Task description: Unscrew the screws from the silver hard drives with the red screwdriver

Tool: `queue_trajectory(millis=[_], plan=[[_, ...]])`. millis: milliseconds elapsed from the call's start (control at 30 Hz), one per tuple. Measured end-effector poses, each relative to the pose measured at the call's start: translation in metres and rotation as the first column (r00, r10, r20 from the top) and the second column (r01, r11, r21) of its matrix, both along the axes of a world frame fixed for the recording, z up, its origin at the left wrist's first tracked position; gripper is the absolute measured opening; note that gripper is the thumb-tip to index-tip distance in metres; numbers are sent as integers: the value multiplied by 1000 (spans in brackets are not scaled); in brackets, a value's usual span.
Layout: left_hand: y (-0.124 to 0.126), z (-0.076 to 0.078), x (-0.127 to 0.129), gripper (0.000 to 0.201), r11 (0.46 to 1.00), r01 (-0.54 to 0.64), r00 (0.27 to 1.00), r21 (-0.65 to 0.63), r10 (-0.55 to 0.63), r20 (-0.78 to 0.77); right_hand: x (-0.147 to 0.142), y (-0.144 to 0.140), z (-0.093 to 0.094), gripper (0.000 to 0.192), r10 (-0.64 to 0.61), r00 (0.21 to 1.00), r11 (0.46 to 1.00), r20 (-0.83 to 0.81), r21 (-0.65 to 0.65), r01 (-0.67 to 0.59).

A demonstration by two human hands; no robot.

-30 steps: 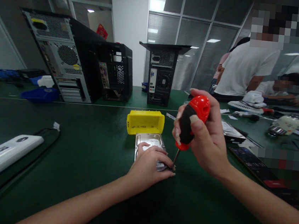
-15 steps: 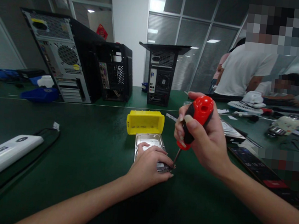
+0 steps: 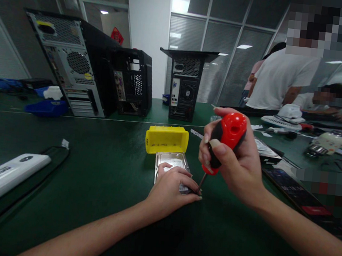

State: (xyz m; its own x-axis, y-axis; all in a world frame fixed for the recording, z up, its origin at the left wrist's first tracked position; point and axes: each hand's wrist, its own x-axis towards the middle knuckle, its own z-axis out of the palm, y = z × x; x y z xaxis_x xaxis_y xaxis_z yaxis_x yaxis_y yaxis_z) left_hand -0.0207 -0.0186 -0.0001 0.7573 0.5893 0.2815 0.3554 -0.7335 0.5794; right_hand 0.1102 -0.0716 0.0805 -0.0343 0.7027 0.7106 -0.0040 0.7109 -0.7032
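A silver hard drive (image 3: 172, 157) lies on the green table, partly covered by my left hand (image 3: 173, 183). That hand grips the drive's near end, with thumb and fingertips close around the near right corner. In my right hand (image 3: 232, 155) is a red and black screwdriver (image 3: 233, 128), its handle wrapped by the fingers and held tilted. Its metal shaft slants down to that corner, between the left thumb and forefinger, which hide the tip's exact contact. Just behind the drive sits a yellow plastic bin (image 3: 167, 140), its open side facing me.
Computer cases stand at the back: a large tower (image 3: 76, 65), a smaller black case (image 3: 133, 83) and another tower (image 3: 184, 88). A white power strip (image 3: 7, 178) with its cable lies left. On the right are a phone (image 3: 293, 189) and another drive (image 3: 266, 152). People are beyond.
My left thumb has shifted slightly right and up, nearer the screwdriver's tip. The screwdriver handle has moved a little to the right and down.
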Motion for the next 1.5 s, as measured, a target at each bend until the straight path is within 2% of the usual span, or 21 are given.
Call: queue_trajectory(millis=[400, 633, 867, 1033, 1233, 1367, 1500], plan=[[-2, 0, 0, 2, 999, 20, 1000, 38, -21, 19, -2, -3, 2, 37, -39, 999, 999, 12, 15, 39], [-1, -3, 0, 3, 1000, 2, 1000, 30, -3, 31, -3, -2, 2, 36, -17, 1000, 1000, 14, -3, 17], [-1, -2, 0, 13, 1000, -13, 1000, 16, 12, 16, 4, 7, 1, 28, -37, 991, 996, -126, -84, 26], [0, -2, 0, 11, 1000, 9, 1000, 12, -9, 15, 5, 11, 3, 20, -23, 981, 992, -192, -127, -2], [0, -2, 1, 8, 1000, 13, 1000, 14, -13, 23, 1, 10, 4, 31, 65, 962, 968, -265, -217, -125], [-1, -3, 2, 9, 1000, -10, 999, 22, 10, 32, -2, 7, 6, 40, 55, 958, 967, -280, -224, -121], [-2, -3, 3, 10, 999, -30, 999, 19, 29, 44, -4, 6, 5, 33, 38, 966, 977, -257, -192, -90]])
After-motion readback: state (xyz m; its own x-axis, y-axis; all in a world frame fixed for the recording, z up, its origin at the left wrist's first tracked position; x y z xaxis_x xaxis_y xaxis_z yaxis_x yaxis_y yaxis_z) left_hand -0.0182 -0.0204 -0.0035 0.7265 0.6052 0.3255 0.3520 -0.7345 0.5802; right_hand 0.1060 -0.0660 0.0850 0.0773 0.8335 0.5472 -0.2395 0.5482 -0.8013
